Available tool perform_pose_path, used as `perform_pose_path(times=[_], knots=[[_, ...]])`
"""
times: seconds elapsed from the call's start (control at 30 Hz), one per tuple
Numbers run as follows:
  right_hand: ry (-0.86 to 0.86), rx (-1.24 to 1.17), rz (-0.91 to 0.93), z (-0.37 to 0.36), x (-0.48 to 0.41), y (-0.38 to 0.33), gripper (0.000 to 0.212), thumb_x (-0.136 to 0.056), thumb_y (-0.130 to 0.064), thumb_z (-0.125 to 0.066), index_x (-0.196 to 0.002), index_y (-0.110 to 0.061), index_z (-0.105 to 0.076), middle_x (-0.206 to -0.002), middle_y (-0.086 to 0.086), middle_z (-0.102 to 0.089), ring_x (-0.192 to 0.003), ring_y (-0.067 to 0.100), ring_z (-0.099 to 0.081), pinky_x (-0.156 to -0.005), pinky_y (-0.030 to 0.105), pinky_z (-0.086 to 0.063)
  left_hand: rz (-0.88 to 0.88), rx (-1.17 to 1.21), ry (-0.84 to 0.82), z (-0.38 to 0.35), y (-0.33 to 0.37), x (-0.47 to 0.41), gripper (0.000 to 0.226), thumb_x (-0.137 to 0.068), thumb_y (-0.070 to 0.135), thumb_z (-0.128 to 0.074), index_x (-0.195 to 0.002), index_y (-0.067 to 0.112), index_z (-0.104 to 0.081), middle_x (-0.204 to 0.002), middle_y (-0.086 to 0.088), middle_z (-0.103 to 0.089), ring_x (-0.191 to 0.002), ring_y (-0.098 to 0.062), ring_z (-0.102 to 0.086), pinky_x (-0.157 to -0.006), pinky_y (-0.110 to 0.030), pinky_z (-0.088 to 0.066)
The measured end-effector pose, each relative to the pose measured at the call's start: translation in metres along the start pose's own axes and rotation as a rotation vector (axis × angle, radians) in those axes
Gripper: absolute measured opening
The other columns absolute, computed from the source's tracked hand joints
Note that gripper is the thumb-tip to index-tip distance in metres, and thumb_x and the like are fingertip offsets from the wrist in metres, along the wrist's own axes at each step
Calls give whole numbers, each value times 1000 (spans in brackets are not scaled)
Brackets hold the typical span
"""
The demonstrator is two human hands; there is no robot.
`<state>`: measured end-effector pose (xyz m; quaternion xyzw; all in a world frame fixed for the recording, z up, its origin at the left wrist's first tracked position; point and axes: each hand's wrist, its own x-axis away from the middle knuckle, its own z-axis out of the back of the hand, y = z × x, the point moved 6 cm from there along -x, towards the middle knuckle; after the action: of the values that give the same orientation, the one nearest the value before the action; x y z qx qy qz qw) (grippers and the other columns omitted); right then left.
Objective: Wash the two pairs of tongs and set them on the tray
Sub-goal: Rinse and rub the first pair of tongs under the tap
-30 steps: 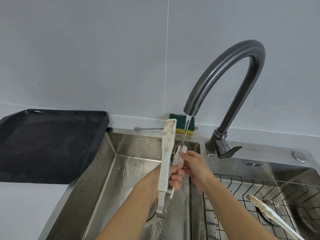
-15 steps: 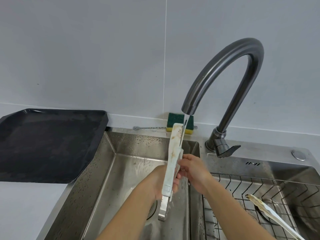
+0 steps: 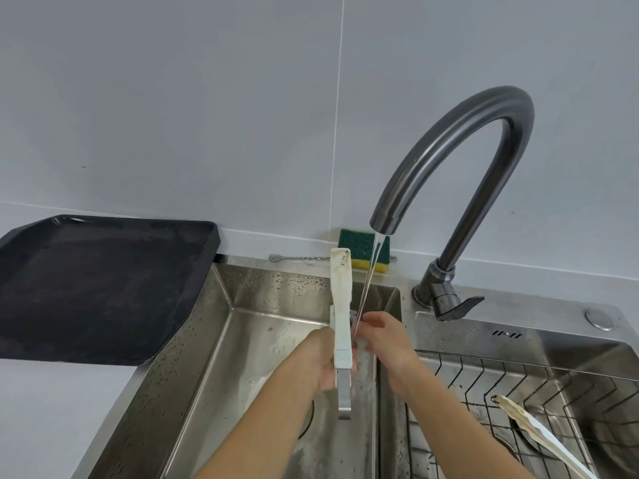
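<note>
A white pair of tongs (image 3: 341,316), streaked brown along its upper arm, stands nearly upright over the left basin (image 3: 262,337) of the steel sink, close to the divider between the two basins. The left hand (image 3: 323,361) is clenched around its lower handle, the metal end sticking out below the fist. The right hand (image 3: 382,335) pinches the tongs' other arm just beside the left hand, where a thin stream of water (image 3: 368,278) from the dark curved faucet (image 3: 460,188) lands. The left basin is wet and holds nothing else that can be seen, with open room on its left side and toward its far wall.

The second pair of tongs (image 3: 539,433), also stained, lies slanted in the wire basket (image 3: 484,378) that fills the right basin, its tip near the basket's middle and its handle running off the lower right edge of view.

On the table to the left of the sink sits the black tray (image 3: 100,285), its right rim touching the sink's left edge; nothing lies in it. Against the wall behind the sink a green and yellow sponge (image 3: 359,248) stands, with a thin metal utensil (image 3: 297,258) lying just left of it.
</note>
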<state>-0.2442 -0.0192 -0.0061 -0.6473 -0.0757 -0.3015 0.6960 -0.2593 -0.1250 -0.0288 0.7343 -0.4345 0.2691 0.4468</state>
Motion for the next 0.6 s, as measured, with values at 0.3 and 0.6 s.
perform_pose_path(times=[0.3,0.6], knots=[[-64,-446,68,5,14,-18,17,-90,-13,-56,-99,1,-60,-75,14,-61,-59,20,-56,-54,29,-45,-64,-87,218,8,-1,5,38,-91,-7,-15,-69,1,-45,-31,-4,-39,-30,-10,-27,-31,-15,-23],[-471,-496,27,-16,29,-17,26,-76,-3,-67,-101,-1,-60,-85,18,-68,-69,25,-64,-55,35,-52,-74,-123,148,3,-12,10,37,-96,5,-32,-67,5,-55,-45,-3,-44,-26,-8,-36,-28,-14,-27]])
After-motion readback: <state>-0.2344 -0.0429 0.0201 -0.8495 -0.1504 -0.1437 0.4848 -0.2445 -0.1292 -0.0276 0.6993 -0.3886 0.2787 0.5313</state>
